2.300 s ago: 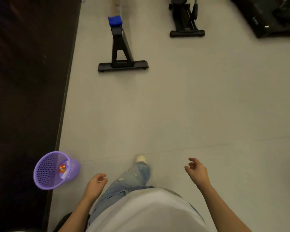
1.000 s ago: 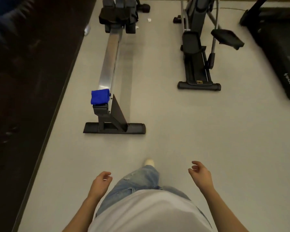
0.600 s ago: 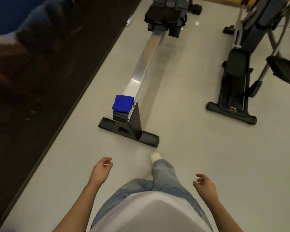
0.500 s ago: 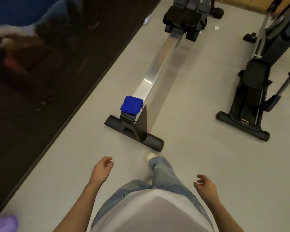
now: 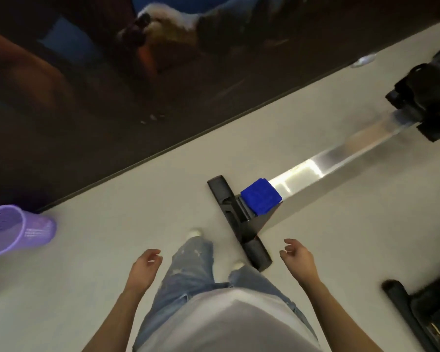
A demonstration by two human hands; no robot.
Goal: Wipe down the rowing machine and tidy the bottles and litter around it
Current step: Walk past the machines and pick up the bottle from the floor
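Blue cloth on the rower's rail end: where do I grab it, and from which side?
Probably from above with the right hand, pinching the blue cloth by its near edge where it drapes over the rail end; it lies folded flat, so only edges offer purchase.

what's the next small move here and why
Probably reach the right hand forward and pick up the folded blue cloth lying on the near end of the rowing machine rail: both it and the left hand hold nothing, and wiping needs the cloth.
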